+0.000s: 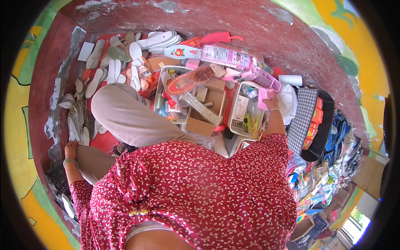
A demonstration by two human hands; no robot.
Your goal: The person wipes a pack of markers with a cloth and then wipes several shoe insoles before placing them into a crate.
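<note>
Right hand (272, 103) grasps a pink box (263, 95) at a crowded white basket (245, 134); left hand (71, 150) near insoles (76, 118), grip unclear; a careless tug could tip the basket.

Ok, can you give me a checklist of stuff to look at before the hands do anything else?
1. Right hand holding the small pink plastic item: ok.
2. Left hand empty: cannot tell; its palm is hidden.
3. White rectangular plastic basket upright: ok.
4. Free room in that basket: not ok; it's crowded with things.
5. Brown open-topped cardboard box uncovered: not ok; a long clear-wrapped strip lies across it.
6. Orange packets visible beside the black-and-white houndstooth panel: ok.
</note>
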